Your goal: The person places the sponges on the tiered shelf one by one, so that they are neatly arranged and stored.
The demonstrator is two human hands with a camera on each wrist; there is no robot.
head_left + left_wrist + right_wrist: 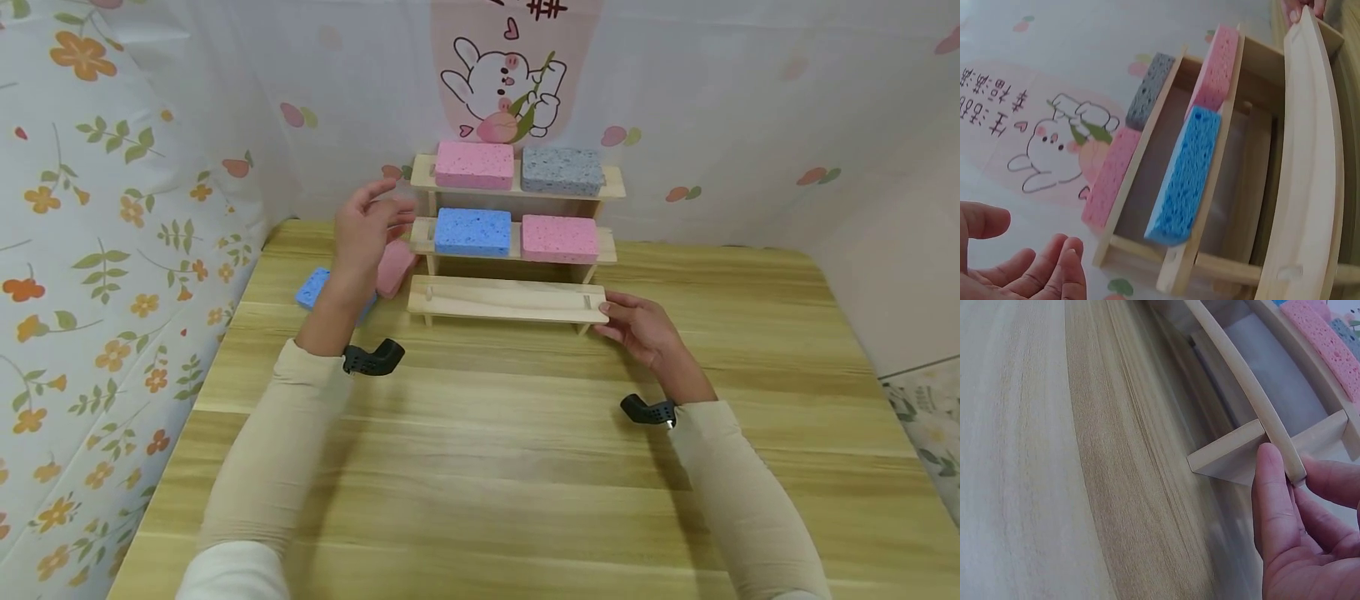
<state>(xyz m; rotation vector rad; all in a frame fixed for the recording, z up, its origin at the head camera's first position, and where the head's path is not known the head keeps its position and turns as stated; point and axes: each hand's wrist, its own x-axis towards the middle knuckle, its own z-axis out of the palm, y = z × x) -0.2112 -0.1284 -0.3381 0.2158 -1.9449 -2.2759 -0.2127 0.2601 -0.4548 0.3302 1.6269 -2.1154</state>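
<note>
R hand (pixel 637 329) pinches the pale three-tier wooden rack (pixel 506 298) at its bottom tier's 3 o'clock end; L hand (pixel 365 232) holds nothing, fingers loosely bent, near rack's 9 o'clock. Rack, at 12 o'clock on wood-grain table (pixel 487 475), prob. light, stiff; grip tier ends. 3 pink rectangular sponges (pixel 474 165), 2 blue sponges (pixel 472 232), 1 grey sponge (pixel 562 171) (4 racked, 2 tabletop, 9 o'clock), prob. soft, light; pinch long sides.

Bright head view, soft shadows and pale glare on tabletop (pixel 495 492), dimmer wrist views, lens-bowed shelf (pixel 1307 162)
</note>
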